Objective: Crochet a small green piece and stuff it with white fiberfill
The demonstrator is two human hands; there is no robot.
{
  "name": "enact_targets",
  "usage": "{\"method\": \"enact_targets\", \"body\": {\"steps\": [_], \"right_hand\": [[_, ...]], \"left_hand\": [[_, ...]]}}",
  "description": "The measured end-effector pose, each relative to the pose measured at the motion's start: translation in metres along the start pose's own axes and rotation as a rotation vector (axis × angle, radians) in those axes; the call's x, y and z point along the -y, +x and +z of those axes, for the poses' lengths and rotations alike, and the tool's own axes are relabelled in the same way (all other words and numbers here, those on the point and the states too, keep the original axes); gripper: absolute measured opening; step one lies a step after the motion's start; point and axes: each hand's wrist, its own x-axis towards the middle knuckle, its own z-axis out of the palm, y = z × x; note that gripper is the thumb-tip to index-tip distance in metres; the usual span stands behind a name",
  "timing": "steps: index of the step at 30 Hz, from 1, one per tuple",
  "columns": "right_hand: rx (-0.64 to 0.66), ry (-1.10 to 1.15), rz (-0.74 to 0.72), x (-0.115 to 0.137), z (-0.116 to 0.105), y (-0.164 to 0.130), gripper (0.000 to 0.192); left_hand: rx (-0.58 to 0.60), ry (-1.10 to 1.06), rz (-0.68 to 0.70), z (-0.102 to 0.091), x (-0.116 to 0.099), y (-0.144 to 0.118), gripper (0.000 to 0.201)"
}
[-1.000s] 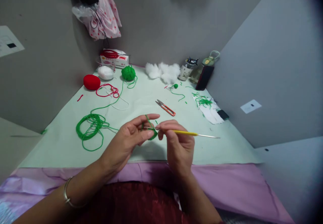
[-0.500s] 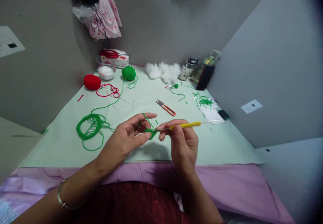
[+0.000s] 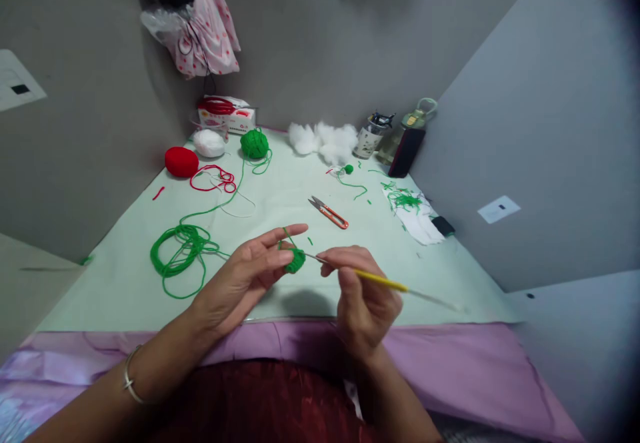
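A small green crochet piece (image 3: 296, 261) is pinched in my left hand (image 3: 245, 271), between thumb and fingers. Green yarn rises from it and passes over my outstretched left index finger. My right hand (image 3: 367, 296) is closed around the yellow handle of a crochet hook (image 3: 381, 279). The hook's thin metal end reaches the right edge of the green piece; whether its tip sits inside a stitch I cannot tell. From my left hand the yarn trails to a loose green coil (image 3: 177, 251) on the table. Orange thread snips (image 3: 329, 213) lie beyond my hands.
Red (image 3: 181, 162), white (image 3: 209, 143) and green yarn balls (image 3: 255, 144) stand at the back left. White stuffing (image 3: 324, 142), a pen cup (image 3: 371, 138), a bottle (image 3: 415, 120) and a dark phone-like slab (image 3: 407, 153) line the back. Green scraps (image 3: 404, 199) lie on white paper, right.
My right hand has turned, so the hook's rear end points lower and farther right. My left hand has tilted the green piece, and more of it shows.
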Motion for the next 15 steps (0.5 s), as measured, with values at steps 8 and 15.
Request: {"method": "enact_targets", "body": {"steps": [8,15], "right_hand": [[0.078,-0.031,0.008,-0.003,0.005,0.001,0.026],[0.064,-0.238,-0.226,-0.006,0.0,-0.004,0.036]], "left_hand": [[-0.022,0.163,0.183,0.005,0.01,0.001,0.046],[0.046,-0.096,-0.032,0.003,0.008,0.007,0.036]]}}
